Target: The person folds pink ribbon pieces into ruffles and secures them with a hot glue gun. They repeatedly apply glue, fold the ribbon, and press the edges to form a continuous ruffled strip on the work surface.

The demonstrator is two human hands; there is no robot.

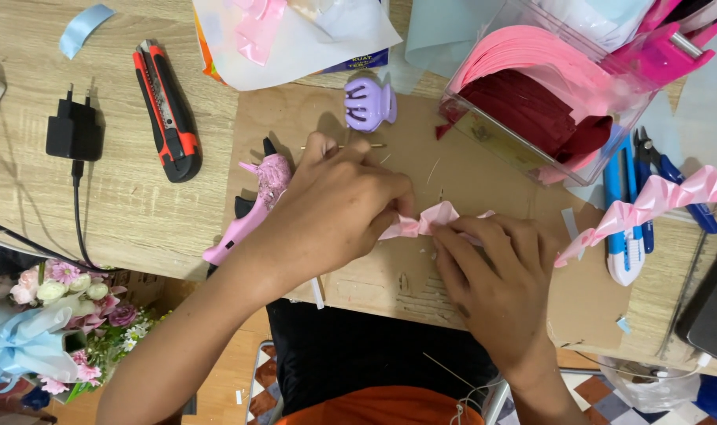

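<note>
My left hand [339,208] and my right hand [496,271] meet over a sheet of brown cardboard [484,185] on the wooden table. Between their fingertips they pinch a folded piece of pink satin ribbon [427,222]. The ribbon runs on to the right as a long twisted strip [650,203] that rises off the table. Part of the fold is hidden under my fingers. A pink glue gun [252,208] lies just left of my left hand.
A red and black utility knife [168,110] and a black plug adapter [75,132] lie at left. A purple hair claw [370,102] sits ahead. A clear box of pink and dark red ribbon [543,94], blue cutter [624,236] and pliers [673,177] are at right. A flower bouquet [51,327] stands low left.
</note>
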